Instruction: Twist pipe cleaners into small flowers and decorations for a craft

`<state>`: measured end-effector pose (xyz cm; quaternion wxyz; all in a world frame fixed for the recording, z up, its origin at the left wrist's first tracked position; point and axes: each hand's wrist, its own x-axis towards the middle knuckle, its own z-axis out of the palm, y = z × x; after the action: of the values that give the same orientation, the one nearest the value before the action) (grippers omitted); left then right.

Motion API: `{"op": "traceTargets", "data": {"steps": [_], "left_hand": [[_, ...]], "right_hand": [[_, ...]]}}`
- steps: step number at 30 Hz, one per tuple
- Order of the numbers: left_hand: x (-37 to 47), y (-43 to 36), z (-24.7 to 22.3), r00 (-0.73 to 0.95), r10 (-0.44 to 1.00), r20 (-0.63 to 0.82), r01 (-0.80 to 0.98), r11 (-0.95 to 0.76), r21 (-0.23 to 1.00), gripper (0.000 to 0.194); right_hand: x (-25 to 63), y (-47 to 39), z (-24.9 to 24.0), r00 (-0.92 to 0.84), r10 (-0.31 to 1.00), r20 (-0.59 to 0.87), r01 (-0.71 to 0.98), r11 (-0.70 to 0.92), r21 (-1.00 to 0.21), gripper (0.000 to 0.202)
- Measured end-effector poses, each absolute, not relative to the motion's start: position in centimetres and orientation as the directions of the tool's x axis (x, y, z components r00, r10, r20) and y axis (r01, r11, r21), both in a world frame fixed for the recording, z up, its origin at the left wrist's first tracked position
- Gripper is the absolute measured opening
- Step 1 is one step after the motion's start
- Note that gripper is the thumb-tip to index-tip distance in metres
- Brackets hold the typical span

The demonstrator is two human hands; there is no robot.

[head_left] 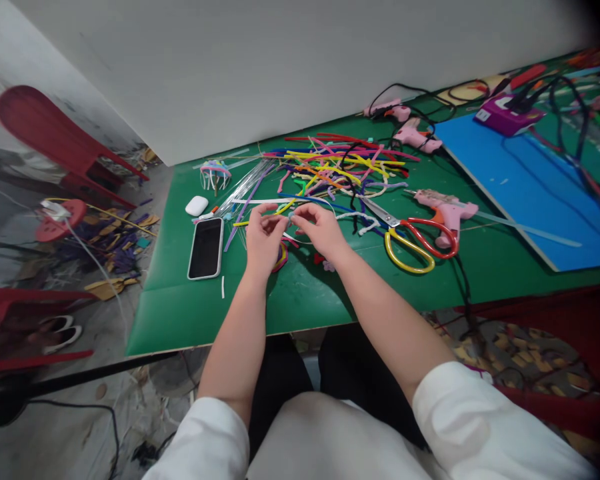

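My left hand (265, 237) and my right hand (317, 230) meet above the green table (180, 320), fingertips pinched together. Between them is a tiny pale-blue piece (290, 217), mostly covered by the fingers. A thin white strip (260, 201) curves around behind both hands; whether it joins the small piece I cannot tell. Under and beside my left hand lies a partly hidden coil (281, 257) in yellow and purple. Behind the hands spreads a heap of coloured pipe cleaners (340, 163).
Large scissors (410, 237) with red and yellow handles lie right of my hands, near a pink glue gun (450, 212). A phone (206, 248) and a white case (197, 205) are at left. A blue board (520, 193) bears a purple power block (510, 115).
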<state>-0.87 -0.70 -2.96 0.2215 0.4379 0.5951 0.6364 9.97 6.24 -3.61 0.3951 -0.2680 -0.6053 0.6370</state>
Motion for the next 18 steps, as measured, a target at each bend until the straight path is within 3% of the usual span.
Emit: {"op": "traceTargets", "data": {"steps": [7,13,18], "left_hand": [[-0.99,-0.57,-3.23,-0.459,0.861,0.22,0.049,-0.223,0.974,0.045],[-0.79,-0.55,-3.4,-0.491,0.831,0.26,0.097,-0.245,0.965,0.043],[-0.75,-0.58,-3.16,-0.519,0.807,0.281,0.11,-0.263,0.958,0.04]], "right_hand": [[9.79,6.28,-3.8,-0.529,0.844,0.086,-0.218,-0.037,-0.975,0.018],[9.59,5.93,-3.72,-0.525,0.851,-0.023,-0.258,-0.185,-0.948,0.023],[9.73,5.74,-3.43,-0.556,0.831,-0.018,-0.285,-0.211,-0.935,0.024]]}}
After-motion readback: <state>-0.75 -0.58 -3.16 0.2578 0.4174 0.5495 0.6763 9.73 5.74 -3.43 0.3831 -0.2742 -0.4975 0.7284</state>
